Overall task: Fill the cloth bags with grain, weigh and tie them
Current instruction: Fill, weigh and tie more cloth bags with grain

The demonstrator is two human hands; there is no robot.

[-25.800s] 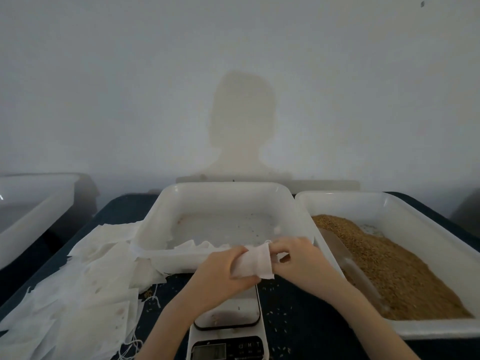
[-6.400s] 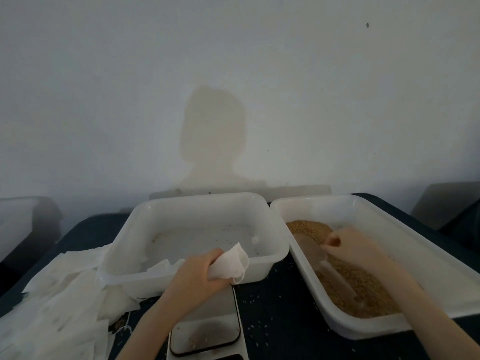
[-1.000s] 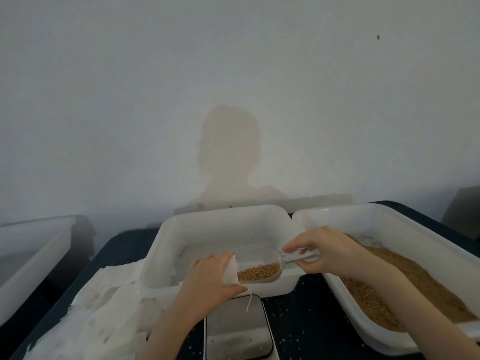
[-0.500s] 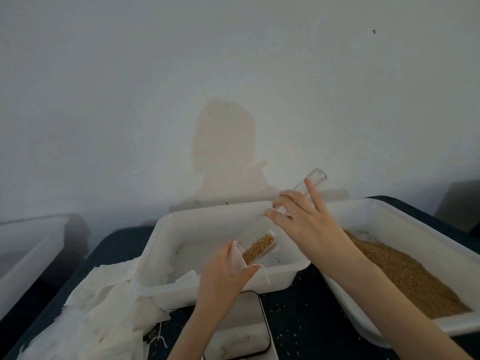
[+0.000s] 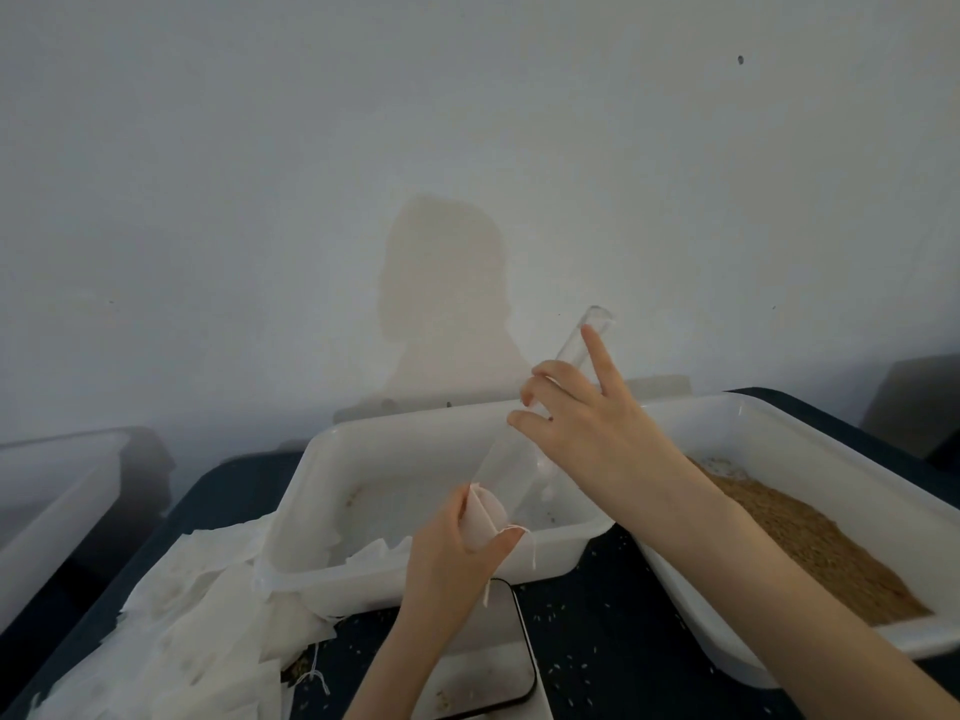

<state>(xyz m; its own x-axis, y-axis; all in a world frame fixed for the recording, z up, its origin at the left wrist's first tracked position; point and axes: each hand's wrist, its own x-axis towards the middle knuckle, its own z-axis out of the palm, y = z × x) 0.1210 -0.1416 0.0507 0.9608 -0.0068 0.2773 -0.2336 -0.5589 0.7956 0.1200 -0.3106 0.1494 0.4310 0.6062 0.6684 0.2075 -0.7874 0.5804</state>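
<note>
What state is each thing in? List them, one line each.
Small white cloth bag: mouth open, gripped by left hand.
Clear plastic scoop: tipped steeply, mouth in the bag, handle up, held by right hand.
Middle white plastic tub: nearly empty.
Right white plastic tub: partly full of brown grain.
Digital scale: platform bare but for stray grains.
Flat white cloth bags: unfilled, piled loosely.

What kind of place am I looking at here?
Probably a small hand-packing bench: a tray of grain, a pile of empty cloth bags and a scale on a dark table against a plain wall.
</note>
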